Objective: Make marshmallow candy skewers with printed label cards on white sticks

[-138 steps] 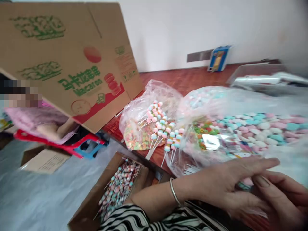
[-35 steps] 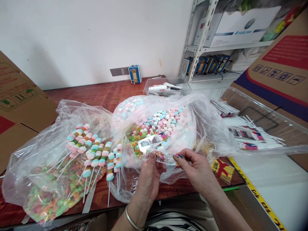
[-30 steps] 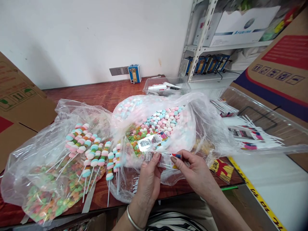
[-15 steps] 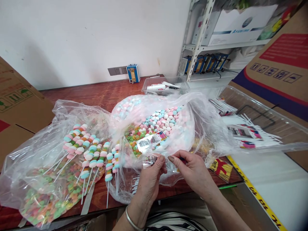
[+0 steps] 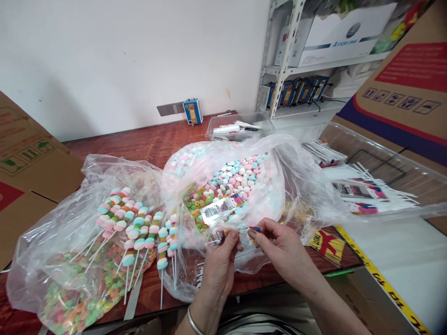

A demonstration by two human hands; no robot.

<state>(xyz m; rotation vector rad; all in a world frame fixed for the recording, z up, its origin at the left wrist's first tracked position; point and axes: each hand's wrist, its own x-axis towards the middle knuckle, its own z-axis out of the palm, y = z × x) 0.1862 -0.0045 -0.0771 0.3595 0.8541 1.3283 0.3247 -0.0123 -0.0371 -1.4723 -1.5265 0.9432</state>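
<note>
we've got our left hand (image 5: 219,260) and right hand (image 5: 279,249) both pinching a little clear printed wrapper (image 5: 233,232) over the table's (image 5: 146,139) front edge, just by the candy bag (image 5: 244,181).

Left hand (image 5: 220,260) and right hand (image 5: 279,249) close together, fingertips pinched and nearly touching, wrists low.

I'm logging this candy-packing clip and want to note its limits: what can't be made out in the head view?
- Small wrapper: pinched between left hand and right hand; fingers hide its contents.
- Label: print too small to read.
- Clear tray: its items too small to name.
- Cardboard box: cut off by the left edge.
</note>
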